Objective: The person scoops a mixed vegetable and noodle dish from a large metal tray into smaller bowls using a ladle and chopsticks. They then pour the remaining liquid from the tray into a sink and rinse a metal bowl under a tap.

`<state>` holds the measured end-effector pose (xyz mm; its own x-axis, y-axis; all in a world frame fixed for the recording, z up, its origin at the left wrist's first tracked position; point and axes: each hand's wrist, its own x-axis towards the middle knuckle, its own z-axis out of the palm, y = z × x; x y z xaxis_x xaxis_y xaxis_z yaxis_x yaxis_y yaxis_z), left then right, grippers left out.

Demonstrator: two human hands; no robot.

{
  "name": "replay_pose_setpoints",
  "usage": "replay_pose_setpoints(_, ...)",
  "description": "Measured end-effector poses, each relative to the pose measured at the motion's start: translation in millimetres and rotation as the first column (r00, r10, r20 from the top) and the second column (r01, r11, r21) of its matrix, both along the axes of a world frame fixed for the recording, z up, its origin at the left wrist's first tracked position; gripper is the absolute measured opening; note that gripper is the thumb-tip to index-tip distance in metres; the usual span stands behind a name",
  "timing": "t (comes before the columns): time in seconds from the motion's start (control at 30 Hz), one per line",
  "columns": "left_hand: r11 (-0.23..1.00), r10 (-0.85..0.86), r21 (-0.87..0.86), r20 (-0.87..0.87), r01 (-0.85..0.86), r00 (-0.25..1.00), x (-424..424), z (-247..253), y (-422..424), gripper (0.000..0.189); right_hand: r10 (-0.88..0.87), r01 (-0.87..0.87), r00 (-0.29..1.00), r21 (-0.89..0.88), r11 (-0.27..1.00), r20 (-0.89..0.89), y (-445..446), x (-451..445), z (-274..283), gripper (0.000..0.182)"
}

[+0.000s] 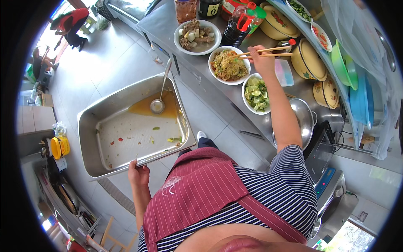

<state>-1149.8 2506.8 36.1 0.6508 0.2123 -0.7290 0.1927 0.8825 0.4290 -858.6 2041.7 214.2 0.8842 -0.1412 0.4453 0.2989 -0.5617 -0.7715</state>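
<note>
My left hand point(139, 174) grips the near rim of a deep stainless-steel pan point(124, 132), which is tilted so that brown liquid pools in one corner. A metal ladle point(157, 105) rests in that liquid, its handle leaning over the rim; bits of vegetable stick to the bottom. In my right hand point(262, 60) is a pair of wooden chopsticks point(277, 52), their tips in a white bowl of noodles point(229, 65) on the steel counter. Below my right forearm stands a white bowl of chopped greens point(256, 94), partly covered by the arm.
A bowl of meat with white chunks point(200, 36) stands beside the noodles, near a dark sauce jug point(237, 28). Lidded yellow enamel pots point(310, 60) and a steel colander point(302, 116) line the counter. Two people point(70, 26) are far off. A yellow bucket point(59, 147) is at left.
</note>
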Motion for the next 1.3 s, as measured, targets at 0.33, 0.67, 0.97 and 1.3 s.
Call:
replay_pose_setpoints(0.33,1.000,-0.012,0.022,-0.005,0.012,1.000,-0.2,6.9,-1.5,0.003,-0.104,0.102,0.994,-0.055,0.993,-0.017,-14.3,4.8,-3.8,0.024)
replay_pose_setpoints(0.67,1.000,-0.012,0.006,0.027,0.012,1.000,-0.8,16.4,-8.5,0.003,-0.061,0.050,0.994,-0.117,0.992,-0.086,-2.9,24.2,4.5,0.025)
replay_pose_setpoints(0.97,0.995,0.091,-0.050,0.037,-0.089,0.995,3.6,26.0,-22.6,0.003,-0.068,0.095,0.988,-0.193,0.977,0.138,-5.4,-2.1,31.5,0.025)
replay_pose_setpoints(1.3,0.988,0.155,-0.003,-0.047,-0.155,0.987,14.9,43.8,-35.3,0.007,0.308,-0.308,0.951,0.219,0.926,0.035,92.7,-26.3,83.7,0.021)
